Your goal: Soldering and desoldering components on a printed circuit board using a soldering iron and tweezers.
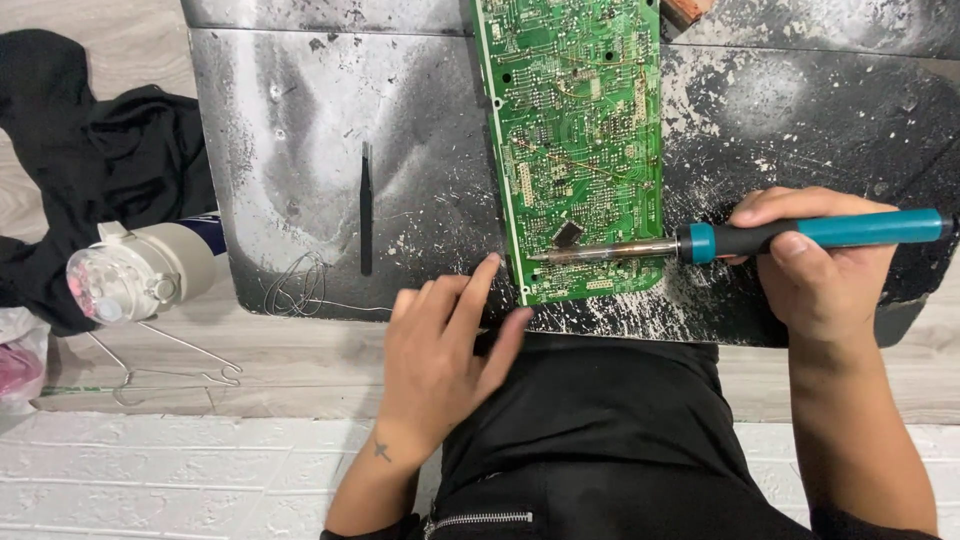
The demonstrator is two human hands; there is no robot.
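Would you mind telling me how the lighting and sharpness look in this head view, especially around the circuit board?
Head view: even, soft light; the circuit board and soldering iron are sharp, with no motion blur on the left hand or right hand. Pale glare washes the black mat on its left part. Shadows are faint, and straight edges bow slightly toward the frame's borders.

A single head-worn camera looks steeply down, close above the black mat [300, 150] and lap.
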